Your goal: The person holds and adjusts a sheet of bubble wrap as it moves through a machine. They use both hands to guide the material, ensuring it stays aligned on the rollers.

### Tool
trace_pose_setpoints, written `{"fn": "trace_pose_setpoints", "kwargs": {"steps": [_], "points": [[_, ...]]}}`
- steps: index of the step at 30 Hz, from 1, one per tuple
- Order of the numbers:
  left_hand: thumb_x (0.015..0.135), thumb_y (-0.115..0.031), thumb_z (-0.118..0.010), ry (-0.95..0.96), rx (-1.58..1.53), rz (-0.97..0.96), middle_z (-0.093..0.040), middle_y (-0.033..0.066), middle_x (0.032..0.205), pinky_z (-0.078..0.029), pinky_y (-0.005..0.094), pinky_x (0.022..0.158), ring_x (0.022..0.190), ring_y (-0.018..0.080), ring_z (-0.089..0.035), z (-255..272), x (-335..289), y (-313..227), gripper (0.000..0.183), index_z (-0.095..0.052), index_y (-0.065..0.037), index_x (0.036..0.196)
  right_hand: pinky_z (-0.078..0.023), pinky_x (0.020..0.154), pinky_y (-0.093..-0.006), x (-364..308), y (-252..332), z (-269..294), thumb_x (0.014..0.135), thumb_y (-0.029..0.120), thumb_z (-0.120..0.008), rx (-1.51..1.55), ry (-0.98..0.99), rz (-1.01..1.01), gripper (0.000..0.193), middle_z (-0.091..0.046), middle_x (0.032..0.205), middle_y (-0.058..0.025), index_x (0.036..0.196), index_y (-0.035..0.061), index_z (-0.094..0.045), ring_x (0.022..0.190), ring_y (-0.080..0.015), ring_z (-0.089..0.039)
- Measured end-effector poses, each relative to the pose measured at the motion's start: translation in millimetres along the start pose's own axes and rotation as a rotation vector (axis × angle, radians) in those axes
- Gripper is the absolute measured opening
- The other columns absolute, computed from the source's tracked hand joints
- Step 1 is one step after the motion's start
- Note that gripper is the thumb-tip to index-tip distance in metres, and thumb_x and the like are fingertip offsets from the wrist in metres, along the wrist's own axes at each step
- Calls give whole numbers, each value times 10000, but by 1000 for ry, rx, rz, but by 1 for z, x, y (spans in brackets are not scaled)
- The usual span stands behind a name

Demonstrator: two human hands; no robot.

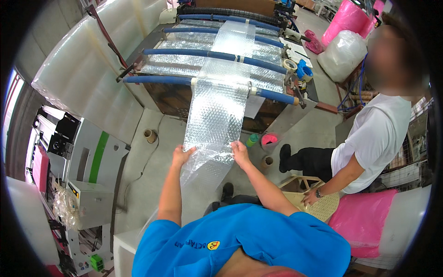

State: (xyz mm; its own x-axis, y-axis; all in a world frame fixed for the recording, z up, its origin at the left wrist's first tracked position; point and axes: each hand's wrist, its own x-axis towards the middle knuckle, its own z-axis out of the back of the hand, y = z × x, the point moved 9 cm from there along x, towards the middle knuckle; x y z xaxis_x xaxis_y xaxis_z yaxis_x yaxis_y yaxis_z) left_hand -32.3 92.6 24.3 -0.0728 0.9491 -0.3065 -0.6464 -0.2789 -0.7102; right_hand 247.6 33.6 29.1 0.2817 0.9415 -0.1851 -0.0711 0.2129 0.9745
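Note:
A long strip of clear bubble wrap (216,111) comes down toward me over the blue rollers of a machine (217,55). My left hand (183,154) is closed on its left edge, and my right hand (240,153) pinches the right edge at about the same height. Between my hands the film is creased and shiny. Below them its loose end (205,173) hangs toward my lap, thinner-looking and see-through. The nearest blue roller (159,80) lies beyond my hands, with the strip passing over its middle.
A person in a white shirt (374,138) stands at the right, one hand on a woven chair (318,203). Pink wrap (364,221) is beside it. A grey machine (92,161) stands left, near large wrap rolls (83,60). Cardboard cores (150,135) and a pink-topped tub (269,139) sit on the floor.

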Motion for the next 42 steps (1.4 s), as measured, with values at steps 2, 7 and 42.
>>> {"fn": "trace_pose_setpoints", "kwargs": {"steps": [2, 7, 42], "points": [[565, -380, -708, 39, -142, 77, -585, 103, 824, -442, 288, 659, 732, 170, -559, 12, -25, -12, 623, -510, 60, 958, -354, 425, -211, -9, 6, -2, 819, 216, -457, 76, -42, 4, 172, -457, 563, 32, 799, 59, -523, 478, -55, -421], [561, -383, -711, 287, -284, 5, -587, 96, 828, -438, 273, 650, 718, 160, -556, 6, -63, 20, 605, -532, 60, 931, -438, 569, -241, -62, 1, -29, 797, 251, -500, 492, 115, -260, 179, -516, 700, 15, 841, 79, -524, 588, -75, -487], [824, -325, -372, -227, -15, 420, -564, 161, 745, -405, 432, 638, 737, 342, -538, -3, -185, 192, 309, -532, -62, 839, -472, 514, -279, -174, -98, -51, 749, 68, -545, 22, 239, -456, 145, -554, 756, -46, 876, 62, -475, 662, -134, -537]]}}
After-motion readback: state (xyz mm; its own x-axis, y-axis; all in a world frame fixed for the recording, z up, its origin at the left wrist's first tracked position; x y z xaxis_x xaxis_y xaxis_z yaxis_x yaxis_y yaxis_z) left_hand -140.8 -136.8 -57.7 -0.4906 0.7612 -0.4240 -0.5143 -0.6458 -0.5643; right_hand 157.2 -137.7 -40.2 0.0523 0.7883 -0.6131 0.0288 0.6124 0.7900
